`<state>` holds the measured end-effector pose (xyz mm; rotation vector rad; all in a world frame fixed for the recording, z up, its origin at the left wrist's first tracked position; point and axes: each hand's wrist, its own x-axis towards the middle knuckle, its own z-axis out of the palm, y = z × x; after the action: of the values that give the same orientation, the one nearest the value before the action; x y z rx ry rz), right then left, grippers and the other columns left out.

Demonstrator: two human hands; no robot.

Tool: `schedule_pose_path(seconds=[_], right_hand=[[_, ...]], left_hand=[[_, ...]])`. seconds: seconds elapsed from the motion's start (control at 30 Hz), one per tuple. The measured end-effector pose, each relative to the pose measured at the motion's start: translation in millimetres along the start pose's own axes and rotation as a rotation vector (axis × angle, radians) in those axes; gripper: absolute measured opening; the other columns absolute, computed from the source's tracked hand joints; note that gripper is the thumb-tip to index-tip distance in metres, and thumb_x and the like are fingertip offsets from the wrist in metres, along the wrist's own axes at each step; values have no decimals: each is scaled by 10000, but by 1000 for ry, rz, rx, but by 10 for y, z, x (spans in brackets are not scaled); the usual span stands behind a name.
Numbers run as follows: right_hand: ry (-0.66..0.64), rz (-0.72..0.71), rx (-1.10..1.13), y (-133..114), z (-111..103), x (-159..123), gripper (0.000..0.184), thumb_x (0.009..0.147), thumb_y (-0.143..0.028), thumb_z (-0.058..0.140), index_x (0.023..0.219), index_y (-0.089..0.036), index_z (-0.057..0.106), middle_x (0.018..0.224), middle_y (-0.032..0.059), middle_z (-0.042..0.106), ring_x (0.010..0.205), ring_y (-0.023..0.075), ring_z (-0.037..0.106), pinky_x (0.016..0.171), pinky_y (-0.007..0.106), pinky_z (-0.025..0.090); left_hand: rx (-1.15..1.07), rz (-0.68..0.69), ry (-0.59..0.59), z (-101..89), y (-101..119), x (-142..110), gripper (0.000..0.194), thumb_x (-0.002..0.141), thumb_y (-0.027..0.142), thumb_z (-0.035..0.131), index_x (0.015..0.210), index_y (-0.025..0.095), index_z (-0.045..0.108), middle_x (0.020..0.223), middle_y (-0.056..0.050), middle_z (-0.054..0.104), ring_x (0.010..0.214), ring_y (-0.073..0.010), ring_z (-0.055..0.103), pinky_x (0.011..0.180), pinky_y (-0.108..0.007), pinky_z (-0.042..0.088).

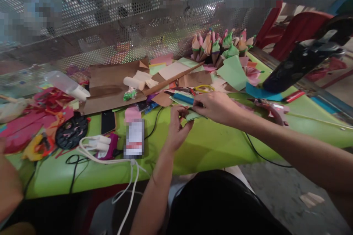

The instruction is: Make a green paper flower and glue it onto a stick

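My left hand (178,125) and my right hand (216,107) meet over the green table (220,143), both pinched on a small pale green paper piece (193,116). The left fingers curl around its left end, while the right fingers press on its top. Just behind the hands lie a blue pen-like tool (183,98) and yellow-handled scissors (203,88). A long wooden stick (172,79) slants across brown paper sheets (110,84) further back.
Finished paper cones (220,46) cluster at the back right. A phone (135,138), a dark phone (108,121), white cables (110,154), a glue bottle (67,85) and pink paper scraps (24,125) lie left. A perforated metal screen (110,14) backs the table. Another person's arm (8,187) shows at far left.
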<state>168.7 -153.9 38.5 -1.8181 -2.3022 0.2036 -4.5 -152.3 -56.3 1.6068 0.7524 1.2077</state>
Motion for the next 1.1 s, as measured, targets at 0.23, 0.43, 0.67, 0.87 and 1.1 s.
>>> schedule_pose_path(seconds=[0.23,0.43,0.67,0.87,1.1], right_hand=[[-20,-1,-138,-47,-62,-4,237,941,-292,549,1001,-184,752,935,93,785,802,230,690,602,285,321],[-73,-94,-181,-103,-147,39,228,939,-248,548,972,-196,767,989,106,789,868,267,716,626,305,370],[-131,-145,-220,-156,-148,100,253,951,-183,519,992,-172,768,984,150,787,856,272,717,660,313,404],[-100,-59,-2,39,-133,175,276,1000,-328,539,1014,-214,789,979,93,798,851,242,716,658,296,394],[109,-100,415,184,88,131,147,879,-230,664,962,-193,780,894,40,798,787,173,703,701,256,456]], left_hand=[[6,1,-19,-3,-21,3,229,866,259,675,998,246,488,1098,-50,488,1037,-187,507,926,-332,488],[-13,-15,-18,11,-12,8,254,864,303,699,1006,244,496,1068,-46,487,982,-182,497,885,-319,485],[-49,-80,4,19,10,-3,314,845,391,736,1014,247,513,1049,-32,499,935,-166,492,859,-303,481],[-217,-218,115,-14,-43,45,365,806,413,788,978,249,512,961,14,566,892,-129,553,795,-260,481],[-405,-330,190,-53,-31,74,413,809,462,801,976,262,480,1056,25,596,995,-133,636,883,-326,548]])
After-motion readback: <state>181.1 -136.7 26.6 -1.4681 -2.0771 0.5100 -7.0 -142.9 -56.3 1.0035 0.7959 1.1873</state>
